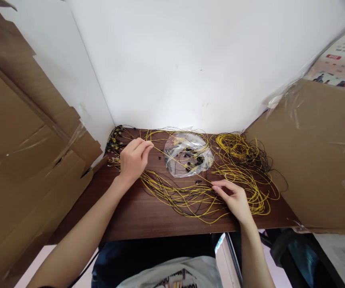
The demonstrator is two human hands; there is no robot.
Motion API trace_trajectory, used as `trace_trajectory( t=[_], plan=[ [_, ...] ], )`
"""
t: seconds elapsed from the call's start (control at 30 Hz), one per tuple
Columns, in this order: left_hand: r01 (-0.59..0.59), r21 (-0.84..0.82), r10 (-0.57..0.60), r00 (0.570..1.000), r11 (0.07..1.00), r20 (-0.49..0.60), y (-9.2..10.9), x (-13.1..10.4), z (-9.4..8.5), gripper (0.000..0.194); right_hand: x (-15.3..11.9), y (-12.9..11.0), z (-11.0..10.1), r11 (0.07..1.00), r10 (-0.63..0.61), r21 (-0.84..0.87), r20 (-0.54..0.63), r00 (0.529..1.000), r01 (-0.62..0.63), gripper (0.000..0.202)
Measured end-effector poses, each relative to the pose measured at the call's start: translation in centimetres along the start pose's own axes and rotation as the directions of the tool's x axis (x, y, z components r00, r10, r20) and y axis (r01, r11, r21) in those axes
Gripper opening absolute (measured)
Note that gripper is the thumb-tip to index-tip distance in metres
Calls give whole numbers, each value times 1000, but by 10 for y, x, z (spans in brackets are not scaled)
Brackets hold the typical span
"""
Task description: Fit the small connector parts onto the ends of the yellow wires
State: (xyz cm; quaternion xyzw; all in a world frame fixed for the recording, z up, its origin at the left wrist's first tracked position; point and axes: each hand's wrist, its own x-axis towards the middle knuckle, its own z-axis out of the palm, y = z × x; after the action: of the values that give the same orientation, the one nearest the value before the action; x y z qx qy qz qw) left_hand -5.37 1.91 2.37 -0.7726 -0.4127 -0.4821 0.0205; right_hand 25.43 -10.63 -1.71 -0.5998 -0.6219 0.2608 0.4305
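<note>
A yellow wire (181,163) runs taut above the brown table between my two hands. My left hand (135,157) pinches its upper-left end, fingers closed. Thumb and forefinger of my right hand (231,196) are pressed together on its lower-right part. Beneath the wire lies a clear plastic bag (172,164) with small black parts in or on it. Loose yellow and black wires (172,196) spread across the table in front of the bag, passing below my hands.
A tangled wire pile (241,156) covers the table's right side. Small black connectors (115,140) cluster at the back left. Cardboard walls stand left (25,160) and right (319,160), with a white wall (172,64) behind.
</note>
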Motion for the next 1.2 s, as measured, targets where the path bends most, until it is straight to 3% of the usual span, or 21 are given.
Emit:
trace_trajectory(
  t=[0.23,0.7,1.0,1.2],
  plan=[
    [170,51,-160,973,984,-168,-11,7,-10,17,-2,5,0,1000,-29,8,-47,998,29,14],
    [391,183,-338,903,902,-263,-39,10,-17,15,-4,3,1,985,-157,-107,-213,964,137,9],
    [439,158,-372,868,884,-327,-48,12,-24,16,-1,-6,5,940,-300,-237,-227,927,246,14],
    [369,15,-358,911,929,-207,-30,11,-14,22,-2,-6,6,932,-329,-253,-289,899,260,14]
  ],
)
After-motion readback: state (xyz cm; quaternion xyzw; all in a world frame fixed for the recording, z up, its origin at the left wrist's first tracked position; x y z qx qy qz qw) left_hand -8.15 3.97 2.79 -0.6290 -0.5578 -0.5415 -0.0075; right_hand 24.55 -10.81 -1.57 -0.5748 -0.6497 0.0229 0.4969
